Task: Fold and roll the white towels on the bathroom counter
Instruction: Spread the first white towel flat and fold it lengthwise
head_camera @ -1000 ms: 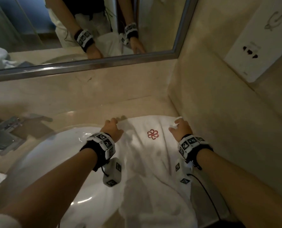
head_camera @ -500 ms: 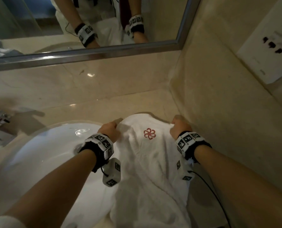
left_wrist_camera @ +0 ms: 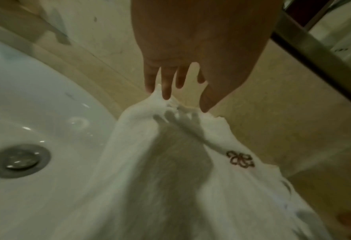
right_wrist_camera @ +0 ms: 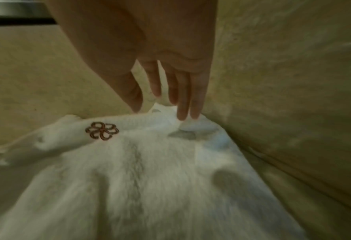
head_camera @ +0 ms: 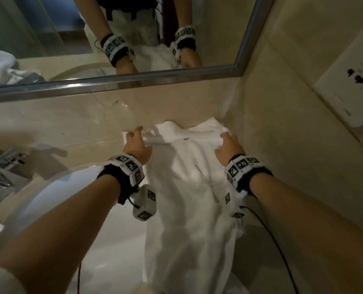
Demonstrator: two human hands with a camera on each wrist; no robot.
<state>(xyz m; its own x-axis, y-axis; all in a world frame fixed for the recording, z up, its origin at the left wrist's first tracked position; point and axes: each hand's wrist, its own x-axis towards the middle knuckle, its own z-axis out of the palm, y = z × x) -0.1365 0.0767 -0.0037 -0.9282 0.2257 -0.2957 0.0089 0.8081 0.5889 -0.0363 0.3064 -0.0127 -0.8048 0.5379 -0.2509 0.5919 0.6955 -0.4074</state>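
A white towel (head_camera: 189, 187) lies lengthwise on the counter beside the sink, its far edge bunched against the back wall in the corner. Its red flower emblem (right_wrist_camera: 102, 130) (left_wrist_camera: 240, 159) sits near that edge and is almost hidden in a fold in the head view. My left hand (head_camera: 136, 143) (left_wrist_camera: 179, 79) is at the far left corner, fingers straight, tips touching the cloth. My right hand (head_camera: 227, 146) (right_wrist_camera: 176, 91) is at the far right corner, fingers straight, two tips resting on the towel (right_wrist_camera: 149, 178) beside the side wall.
The white sink basin (head_camera: 55, 198) with its metal drain (left_wrist_camera: 18, 160) lies left of the towel, a faucet (head_camera: 6, 164) further left. A mirror (head_camera: 112, 39) runs along the back wall. The side wall (right_wrist_camera: 293, 81) carries a socket plate (head_camera: 350, 88).
Both hands have carried the towel's far corners away from me to the back wall. Their curled fingers have straightened out on the cloth, and the emblem has slid into a fold.
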